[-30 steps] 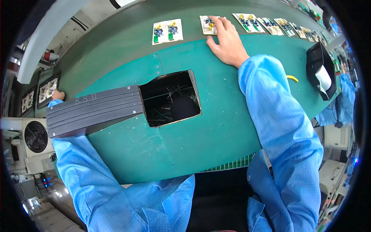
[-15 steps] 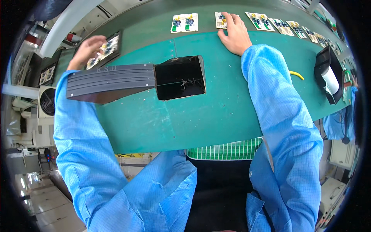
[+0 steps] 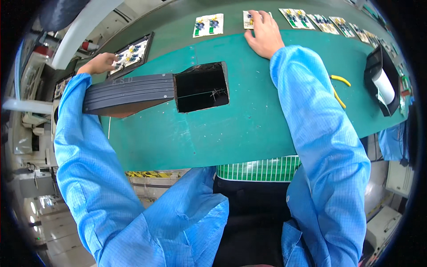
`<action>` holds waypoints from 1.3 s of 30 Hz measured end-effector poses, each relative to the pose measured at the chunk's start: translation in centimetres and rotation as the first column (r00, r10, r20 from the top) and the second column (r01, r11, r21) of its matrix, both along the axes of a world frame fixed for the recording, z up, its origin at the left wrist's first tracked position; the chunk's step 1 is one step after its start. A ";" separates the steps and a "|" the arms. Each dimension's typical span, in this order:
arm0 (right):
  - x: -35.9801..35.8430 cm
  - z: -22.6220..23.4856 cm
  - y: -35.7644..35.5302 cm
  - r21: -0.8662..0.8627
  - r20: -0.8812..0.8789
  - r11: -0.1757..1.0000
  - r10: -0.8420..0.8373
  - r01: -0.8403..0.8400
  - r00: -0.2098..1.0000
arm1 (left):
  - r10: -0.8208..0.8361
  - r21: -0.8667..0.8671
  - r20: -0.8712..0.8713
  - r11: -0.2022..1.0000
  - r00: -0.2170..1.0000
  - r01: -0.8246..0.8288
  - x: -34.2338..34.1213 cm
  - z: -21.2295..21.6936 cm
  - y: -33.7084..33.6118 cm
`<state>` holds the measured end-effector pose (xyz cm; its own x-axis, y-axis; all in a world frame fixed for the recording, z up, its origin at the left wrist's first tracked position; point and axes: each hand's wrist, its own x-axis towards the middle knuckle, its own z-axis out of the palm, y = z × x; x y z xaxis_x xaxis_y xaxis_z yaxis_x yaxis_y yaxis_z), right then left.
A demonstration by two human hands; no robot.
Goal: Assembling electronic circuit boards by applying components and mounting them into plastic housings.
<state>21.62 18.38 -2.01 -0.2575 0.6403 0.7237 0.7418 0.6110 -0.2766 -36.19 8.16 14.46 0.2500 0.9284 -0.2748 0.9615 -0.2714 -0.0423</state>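
My left hand [image 3: 98, 64] is at the upper left, its fingers curled together at the near left edge of a white circuit board [image 3: 133, 52]. That board carries blue and yellow parts and lies in a black frame [image 3: 146, 51]. What the fingertips grip is partly hidden. At the top middle, my right hand [image 3: 265, 37] reaches over a smaller circuit board [image 3: 247, 19]. Its fingers rest on the board, with the thumb spread apart at the near side. Left of it lies another white circuit board [image 3: 208, 25] that neither hand touches.
A black ridged block [image 3: 129, 91] stands beside a rectangular cut-out [image 3: 202, 91] in the green tabletop [image 3: 244, 129]. Several circuit boards [image 3: 322, 23] line the far right. Yellow-handled pliers [image 3: 340, 80] lie partly behind my right sleeve. A black bin [image 3: 381, 82] holds a white roll.
The framed circuit board has shifted right, and my left hand has come down from over it to its near left edge. My right hand stays on its board. More of the yellow handles shows.
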 end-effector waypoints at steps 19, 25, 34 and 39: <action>0.2 0.6 -0.2 -0.083 0.004 0.997 0.009 -0.008 1.000 | -0.033 -0.074 -0.712 0.997 0.701 -0.029 11.8 -5.7 2.6; 0.6 0.2 0.0 -0.090 0.013 0.996 -0.010 0.011 1.000 | -0.067 0.006 -0.689 0.995 0.721 0.098 12.9 -5.3 2.1; 0.4 0.8 -0.1 -0.078 0.028 0.996 -0.031 0.033 0.999 | -0.209 0.436 -0.460 0.793 0.863 0.425 16.6 -1.1 0.6; 0.0 0.9 -0.9 -0.111 0.021 0.993 -0.037 0.039 0.999 | -0.207 0.376 -0.505 0.821 0.838 0.430 18.8 0.7 -2.1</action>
